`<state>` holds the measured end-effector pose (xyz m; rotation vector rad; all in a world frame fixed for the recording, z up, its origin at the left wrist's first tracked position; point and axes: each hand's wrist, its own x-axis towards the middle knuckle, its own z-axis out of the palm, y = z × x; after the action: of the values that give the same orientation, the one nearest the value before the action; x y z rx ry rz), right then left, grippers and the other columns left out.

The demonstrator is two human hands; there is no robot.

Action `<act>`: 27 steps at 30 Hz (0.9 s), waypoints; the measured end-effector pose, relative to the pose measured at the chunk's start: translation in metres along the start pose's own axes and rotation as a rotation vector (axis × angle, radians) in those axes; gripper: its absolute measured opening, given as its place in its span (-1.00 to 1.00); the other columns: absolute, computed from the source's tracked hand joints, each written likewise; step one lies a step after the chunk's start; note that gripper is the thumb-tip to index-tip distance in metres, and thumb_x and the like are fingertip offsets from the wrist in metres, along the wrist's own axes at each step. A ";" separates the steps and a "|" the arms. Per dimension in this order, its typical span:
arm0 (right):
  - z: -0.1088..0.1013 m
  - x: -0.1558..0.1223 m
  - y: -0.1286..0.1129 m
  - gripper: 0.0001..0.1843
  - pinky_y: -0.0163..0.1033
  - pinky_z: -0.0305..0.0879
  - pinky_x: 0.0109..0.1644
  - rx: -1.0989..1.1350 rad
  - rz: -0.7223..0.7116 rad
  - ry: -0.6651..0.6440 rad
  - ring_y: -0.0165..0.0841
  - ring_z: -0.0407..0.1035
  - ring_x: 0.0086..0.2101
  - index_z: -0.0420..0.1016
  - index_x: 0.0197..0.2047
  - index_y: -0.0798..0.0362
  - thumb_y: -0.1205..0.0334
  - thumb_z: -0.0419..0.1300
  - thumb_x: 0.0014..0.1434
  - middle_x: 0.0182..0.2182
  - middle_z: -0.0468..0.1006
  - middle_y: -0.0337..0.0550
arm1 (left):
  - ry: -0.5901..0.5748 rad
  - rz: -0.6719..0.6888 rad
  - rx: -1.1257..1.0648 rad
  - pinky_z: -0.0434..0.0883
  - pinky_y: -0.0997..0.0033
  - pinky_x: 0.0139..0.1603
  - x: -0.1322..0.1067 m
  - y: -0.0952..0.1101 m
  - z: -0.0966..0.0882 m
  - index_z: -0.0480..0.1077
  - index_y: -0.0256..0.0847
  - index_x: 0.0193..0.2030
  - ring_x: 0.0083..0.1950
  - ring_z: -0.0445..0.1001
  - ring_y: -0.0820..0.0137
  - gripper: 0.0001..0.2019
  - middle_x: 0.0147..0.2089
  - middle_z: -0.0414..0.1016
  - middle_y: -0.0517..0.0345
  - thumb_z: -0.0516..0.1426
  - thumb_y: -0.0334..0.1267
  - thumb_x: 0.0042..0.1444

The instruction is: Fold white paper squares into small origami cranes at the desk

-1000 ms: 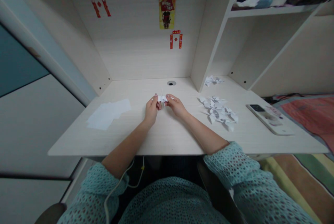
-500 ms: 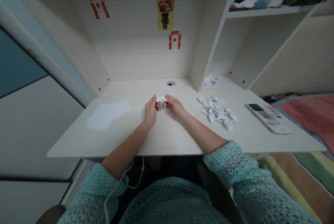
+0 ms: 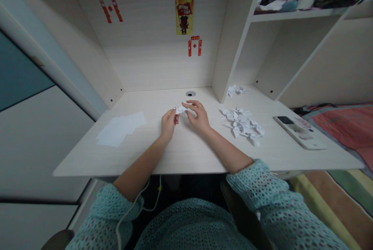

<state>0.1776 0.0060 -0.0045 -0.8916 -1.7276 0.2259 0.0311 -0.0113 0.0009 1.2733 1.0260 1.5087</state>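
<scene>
Paper (image 3: 180,109), small, white and folded, pinched at one end in the left hand (image 3: 168,123), thumb on top, fingers curled beneath, over the far half of the table (image 3: 186,154). At its other end, the right hand (image 3: 199,118), thumb and forefinger spread apart, remaining fingers arched; contact with the paper too small to tell.

Just beyond the hands, a round hole (image 3: 190,94) in the table. Left of the left hand, well apart from it, flat white sheets (image 3: 121,128), overlapping in a loose fan. Right of the right hand, a heap (image 3: 243,123) of folded white pieces, points sticking out; beyond that, a smaller heap (image 3: 236,90) beside the foot of the divider (image 3: 231,48). Farther right from the hands, a pale phone (image 3: 299,133), lying flat.

Beyond and above the hands, on the back wall (image 3: 157,55), a yellow card (image 3: 184,16) and red stickers (image 3: 195,46). High to their right, a loaded shelf (image 3: 294,17). Nearer than the hands, turquoise knitted sleeves (image 3: 250,182), gathered around the forearms.
</scene>
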 end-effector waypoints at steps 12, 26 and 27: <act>0.003 0.003 0.006 -0.76 -0.12 0.25 -0.04 0.157 0.031 0.071 -0.28 0.39 -0.18 0.56 -0.12 -0.10 0.15 0.13 0.18 -0.22 0.56 -0.14 | -0.129 -0.063 0.014 0.25 0.55 -0.47 0.004 0.001 -0.005 0.27 -0.13 -0.12 -0.45 0.43 0.50 -0.54 -0.34 0.50 0.18 0.23 0.05 -0.10; 0.007 0.000 0.005 -0.76 -0.14 0.26 -0.04 0.271 0.052 -0.030 -0.28 0.40 -0.19 0.57 -0.23 -0.04 0.08 0.12 0.17 -0.26 0.56 -0.10 | -0.099 -0.006 -0.041 0.34 0.48 -0.33 0.000 0.006 0.000 0.36 -0.18 -0.22 -0.35 0.51 0.43 -0.64 -0.26 0.53 0.16 0.30 -0.21 -0.20; 0.007 0.000 0.005 -0.76 -0.14 0.26 -0.04 0.272 0.057 -0.031 -0.28 0.40 -0.19 0.57 -0.24 -0.03 0.08 0.12 0.17 -0.27 0.56 -0.10 | -0.103 -0.011 -0.030 0.33 0.49 -0.34 0.000 0.005 0.000 0.39 -0.19 -0.23 -0.35 0.51 0.42 -0.66 -0.28 0.53 0.16 0.30 -0.21 -0.20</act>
<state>0.1736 0.0108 -0.0098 -0.7401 -1.6532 0.5020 0.0307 -0.0132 0.0059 1.3084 0.9395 1.4301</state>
